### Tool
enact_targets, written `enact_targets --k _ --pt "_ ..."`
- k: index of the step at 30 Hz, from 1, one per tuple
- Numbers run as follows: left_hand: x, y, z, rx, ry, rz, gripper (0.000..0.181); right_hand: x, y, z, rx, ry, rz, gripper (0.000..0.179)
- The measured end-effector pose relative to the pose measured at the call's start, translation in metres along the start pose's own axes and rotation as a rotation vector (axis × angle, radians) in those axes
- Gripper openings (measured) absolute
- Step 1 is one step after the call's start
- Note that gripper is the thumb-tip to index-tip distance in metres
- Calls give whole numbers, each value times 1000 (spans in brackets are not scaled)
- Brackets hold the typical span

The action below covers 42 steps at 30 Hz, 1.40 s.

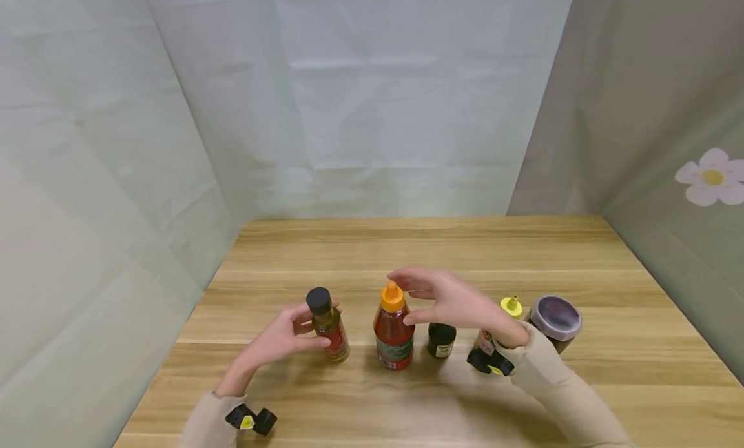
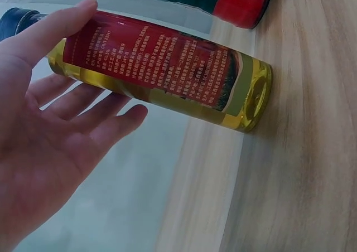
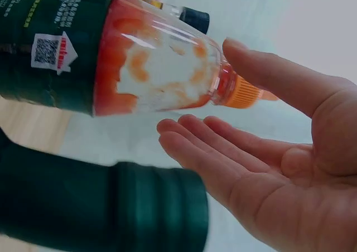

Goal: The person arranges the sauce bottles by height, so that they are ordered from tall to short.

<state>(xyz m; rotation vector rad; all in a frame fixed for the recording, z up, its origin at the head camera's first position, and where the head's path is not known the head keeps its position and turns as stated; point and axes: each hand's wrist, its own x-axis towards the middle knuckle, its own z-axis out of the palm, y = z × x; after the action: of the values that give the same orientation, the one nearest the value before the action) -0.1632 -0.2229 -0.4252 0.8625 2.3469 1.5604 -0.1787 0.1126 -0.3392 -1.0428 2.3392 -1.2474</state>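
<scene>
A slim bottle of yellow oil (image 1: 337, 341) with a black cap and red label stands at left. My left hand (image 1: 281, 335) is around its upper part, thumb across the front and fingers behind, loosely extended; in the left wrist view the thumb tip overlaps the label of the oil bottle (image 2: 167, 68). To its right is a red chili sauce bottle (image 1: 395, 338) with an orange nozzle cap and dark green label. My right hand (image 1: 450, 299) hovers by that cap, fingers behind and thumb in front; the right wrist view shows the hand (image 3: 262, 157) spread, holding nothing.
Under my right hand stands a dark bottle (image 1: 442, 345), its top hidden by the hand. Behind the right forearm are a bottle with a yellow nozzle cap (image 1: 511, 306) and a jar with a translucent lid (image 1: 556, 317). Pale fabric walls surround the wooden table (image 1: 290, 409).
</scene>
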Motion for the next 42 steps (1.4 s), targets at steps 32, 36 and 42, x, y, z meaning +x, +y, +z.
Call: enact_targets --k 32,36,42 --pt "-2 3 9 -107 1 -22 61 7 -3 18 -93 16 50 38" --pt "-3 4 9 -107 6 -22 61 7 -3 20 -96 39 42 39" --pt "-4 2 9 -107 5 -21 60 7 -3 24 -123 68 20 37"
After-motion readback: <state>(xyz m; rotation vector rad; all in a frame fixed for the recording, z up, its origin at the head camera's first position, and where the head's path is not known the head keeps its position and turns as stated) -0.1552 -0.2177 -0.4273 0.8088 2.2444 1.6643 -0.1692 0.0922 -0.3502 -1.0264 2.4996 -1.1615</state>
